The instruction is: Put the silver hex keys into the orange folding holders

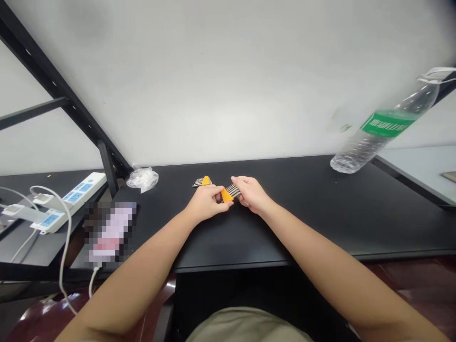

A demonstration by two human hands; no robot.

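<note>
My left hand (pixel 207 204) grips the orange part (pixel 227 195) of a small piece between thumb and fingers. Thin striped, metallic-looking rods (pixel 233 190) reach from that orange part to my right hand (pixel 251 194), whose thumb and fingers close on their far end. Both hands are close together above the black desk (pixel 228 247). Just behind my left hand, a second bundle of thin rods (pixel 198 182) with an orange band (pixel 206 180) lies on the desktop. The fingers partly hide the held piece.
Crumpled clear plastic (pixel 143 179) lies at the back left. A blurred-out phone (pixel 113 230) with a cable and a white power strip (pixel 76 202) are on the left. An angled clear bottle (pixel 383 126) with a green label stands at the back right. Black metal bars (pixel 67 92) rise at the left.
</note>
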